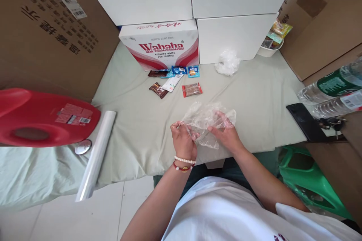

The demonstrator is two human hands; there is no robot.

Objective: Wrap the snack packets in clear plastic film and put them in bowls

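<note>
while snack packets (192,90) lie beyond, both hands (183,140) (227,133) gripping a clear plastic bag (200,116)

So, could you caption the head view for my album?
Left hand and right hand handle thin clear plastic over a pale cloth, wrapped packets and a Wahaha carton beyond.

- On the table (135,131), I see the plastic bag (199,115) between the left hand (183,141) and right hand (227,131).
- Behind the bag, I have snack packets (172,83), with a carton (164,47) behind them.
- Right of the carton, I see a crumpled bag (227,63).
- Far right, I find bottles (333,84), with a phone (299,122) and keys (335,123) before them.
- On my left, a roll (96,154) lies right of the jug (53,111).
</note>
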